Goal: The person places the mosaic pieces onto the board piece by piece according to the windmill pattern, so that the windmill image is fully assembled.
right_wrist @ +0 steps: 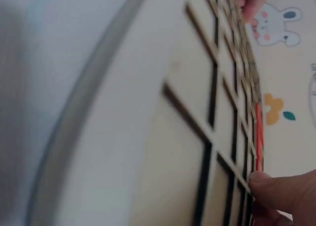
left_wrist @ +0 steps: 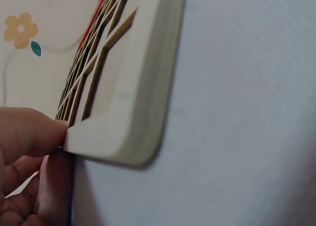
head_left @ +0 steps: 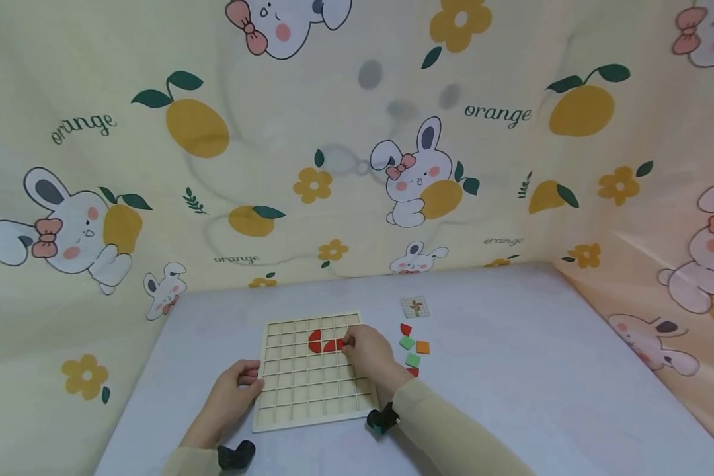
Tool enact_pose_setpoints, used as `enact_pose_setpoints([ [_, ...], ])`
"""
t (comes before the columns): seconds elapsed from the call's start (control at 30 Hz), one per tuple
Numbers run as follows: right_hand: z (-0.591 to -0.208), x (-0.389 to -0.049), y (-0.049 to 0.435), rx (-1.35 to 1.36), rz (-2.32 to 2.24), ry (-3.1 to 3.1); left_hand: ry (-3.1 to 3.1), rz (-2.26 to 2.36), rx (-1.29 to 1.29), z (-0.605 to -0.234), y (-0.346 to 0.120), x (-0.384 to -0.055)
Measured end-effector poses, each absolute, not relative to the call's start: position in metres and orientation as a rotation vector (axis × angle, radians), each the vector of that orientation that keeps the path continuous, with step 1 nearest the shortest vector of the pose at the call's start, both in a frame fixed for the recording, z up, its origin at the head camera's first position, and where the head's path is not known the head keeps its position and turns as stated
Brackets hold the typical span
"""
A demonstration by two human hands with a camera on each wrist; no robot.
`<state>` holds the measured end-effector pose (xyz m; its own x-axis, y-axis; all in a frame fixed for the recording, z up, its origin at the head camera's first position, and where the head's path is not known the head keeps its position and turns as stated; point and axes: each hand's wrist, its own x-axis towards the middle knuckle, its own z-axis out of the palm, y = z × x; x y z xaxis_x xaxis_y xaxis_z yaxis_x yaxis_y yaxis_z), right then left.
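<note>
A pale wooden grid board [head_left: 297, 396] lies on the table, with red quarter-round pieces [head_left: 315, 336] set in several cells of its upper part. My left hand [head_left: 229, 400] grips the board's left edge; in the left wrist view the thumb [left_wrist: 34, 134] lies on the rim and the fingers curl beneath. Over the board's upper right, my right hand [head_left: 369, 354] pinches a red piece [head_left: 340, 344] that its fingertips partly cover. Seen from the right wrist, the thumb [right_wrist: 276, 189] is down at the grid beside a red strip.
Right of the board lie loose tiles: a red quarter-round [head_left: 406, 329], an orange square [head_left: 422, 348], green squares [head_left: 413, 359] and another red piece [head_left: 413, 372] near the right forearm. Behind them is a small pattern card [head_left: 415, 307]. A printed curtain [head_left: 333, 198] hangs around the white table [head_left: 512, 370].
</note>
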<state>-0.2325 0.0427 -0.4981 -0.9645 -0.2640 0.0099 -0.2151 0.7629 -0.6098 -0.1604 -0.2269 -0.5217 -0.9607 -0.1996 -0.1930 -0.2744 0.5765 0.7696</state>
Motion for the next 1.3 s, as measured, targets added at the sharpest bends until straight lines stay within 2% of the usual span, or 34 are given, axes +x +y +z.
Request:
enact_pose_setpoints([
  [0.3,-0.48,-0.237,0.092,-0.309,-1.101,2.845,2.709,1.343,-0.428,-0.521,-0.227,-0.16],
  [0.63,-0.489,-0.222,0.154,-0.311,-1.095,2.715,2.717,1.349,-0.409,-0.519,-0.226,-0.16],
  [1.3,-0.496,-0.208,0.184,-0.407,-0.946,2.706,2.69,1.341,-0.435,-0.523,-0.228,-0.162],
])
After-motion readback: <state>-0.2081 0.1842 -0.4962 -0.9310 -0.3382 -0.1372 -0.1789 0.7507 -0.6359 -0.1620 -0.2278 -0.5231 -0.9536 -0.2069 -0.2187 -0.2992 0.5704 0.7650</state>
